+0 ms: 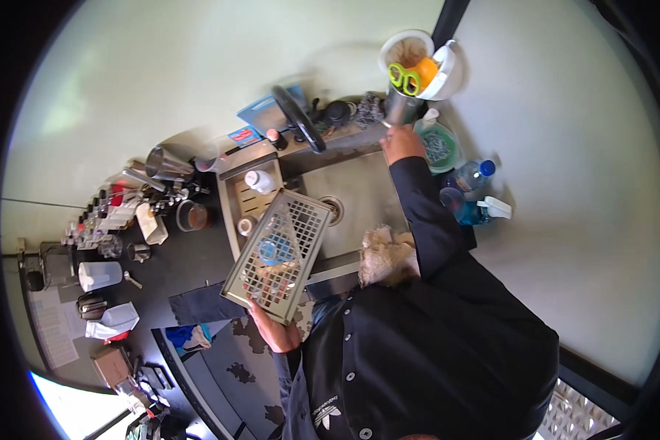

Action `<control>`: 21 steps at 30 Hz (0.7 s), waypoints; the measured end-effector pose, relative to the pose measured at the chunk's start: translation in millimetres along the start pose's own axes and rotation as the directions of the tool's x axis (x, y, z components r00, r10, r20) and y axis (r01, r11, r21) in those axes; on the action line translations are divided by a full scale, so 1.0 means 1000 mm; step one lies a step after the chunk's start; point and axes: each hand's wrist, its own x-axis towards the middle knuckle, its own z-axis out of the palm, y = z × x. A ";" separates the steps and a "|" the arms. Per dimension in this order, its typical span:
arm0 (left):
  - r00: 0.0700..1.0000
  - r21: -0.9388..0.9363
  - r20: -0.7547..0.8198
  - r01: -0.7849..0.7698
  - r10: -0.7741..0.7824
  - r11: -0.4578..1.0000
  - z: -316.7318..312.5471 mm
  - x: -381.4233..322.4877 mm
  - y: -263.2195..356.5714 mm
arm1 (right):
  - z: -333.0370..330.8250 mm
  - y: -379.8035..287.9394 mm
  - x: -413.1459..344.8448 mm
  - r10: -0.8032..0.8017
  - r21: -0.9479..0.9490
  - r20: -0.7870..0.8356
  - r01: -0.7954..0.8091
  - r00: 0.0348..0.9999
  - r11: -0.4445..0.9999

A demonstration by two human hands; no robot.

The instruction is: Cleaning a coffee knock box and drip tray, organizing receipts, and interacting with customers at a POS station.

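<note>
My left hand (pixel 275 331) grips the lower end of a rectangular metal drip tray (pixel 308 263) with a grid of square holes. The tray is tilted over the left part of the sink (pixel 357 181), and a blue object shows through its holes. At the sink's far right corner, my right hand (pixel 404 144) reaches to a metal container (pixel 401 107). Blur hides whether its fingers hold anything. Green-handled scissors (pixel 404 78) stand above that container. Beside the hand is a green tub (pixel 443 146) with a metal scouring pad (pixel 435 147) in it.
A black faucet (pixel 300 118) arches over the sink's back. A white bottle (pixel 259 181) stands on the slotted drainboard (pixel 250 204). A beige cloth (pixel 388 256) hangs over the front edge. Right of the sink stand a blue-capped bottle (pixel 470 175) and a spray bottle (pixel 481 210).
</note>
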 end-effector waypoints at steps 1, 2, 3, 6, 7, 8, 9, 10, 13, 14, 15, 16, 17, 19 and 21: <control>1.000 0.009 0.025 0.011 -0.011 1.000 -0.001 0.006 0.000 | -0.015 0.013 -0.002 0.110 -0.117 -0.068 -0.118 0.992 0.986; 0.999 0.007 0.032 0.029 -0.029 1.000 0.002 0.012 0.000 | -0.026 0.026 -0.004 0.212 -0.223 -0.149 -0.241 0.966 0.945; 0.998 0.023 0.038 0.043 -0.044 0.999 0.004 0.019 -0.001 | -0.027 0.044 -0.002 0.221 -0.235 -0.155 -0.253 0.963 0.938; 0.994 0.049 0.081 0.068 -0.072 0.997 0.019 0.039 -0.005 | 0.005 0.091 0.021 0.297 -0.349 0.032 -0.268 0.954 0.898; 0.992 0.054 0.109 0.064 -0.070 0.996 0.026 0.043 -0.006 | 0.018 0.099 0.030 0.306 -0.371 -0.004 -0.285 0.952 0.884; 0.990 0.057 0.128 0.058 -0.065 0.997 0.030 0.046 -0.008 | 0.020 0.090 0.028 0.306 -0.394 -0.032 -0.293 0.952 0.871; 0.985 0.066 0.153 0.066 -0.075 0.996 0.034 0.047 -0.009 | 0.018 0.084 0.025 0.295 -0.376 -0.066 -0.298 0.953 0.877; 0.986 0.062 0.150 0.069 -0.078 0.996 0.038 0.049 -0.011 | 0.016 0.088 0.028 0.292 -0.382 -0.066 -0.295 0.954 0.876; 0.967 0.050 0.244 0.056 -0.066 0.997 0.041 0.051 -0.015 | 0.001 0.099 0.033 0.266 -0.327 0.062 -0.233 0.962 0.916; 0.973 0.039 0.225 0.050 -0.057 0.998 0.039 0.050 -0.018 | -0.020 0.089 0.028 0.256 -0.284 0.098 -0.220 0.962 0.933; 0.968 0.041 0.242 0.057 -0.065 0.998 0.043 0.052 -0.022 | -0.043 0.082 0.025 0.248 -0.237 0.124 -0.214 0.961 0.948; 0.966 0.045 0.248 0.057 -0.066 0.997 0.045 0.052 -0.023 | -0.057 0.074 0.018 0.222 -0.185 0.024 -0.214 0.975 0.959; 0.958 0.043 0.278 0.062 -0.071 0.997 0.041 0.052 -0.024 | -0.071 0.062 0.001 -0.060 -0.128 -0.097 0.048 0.993 0.991; 0.958 -0.003 0.272 0.095 -0.090 0.996 0.048 0.048 -0.025 | -0.087 0.010 -0.032 -0.294 0.143 -0.105 0.307 0.950 0.941; 0.952 -0.024 0.281 0.132 -0.120 0.991 0.049 0.049 -0.029 | -0.059 -0.045 -0.069 -0.456 0.281 -0.078 0.459 0.886 0.843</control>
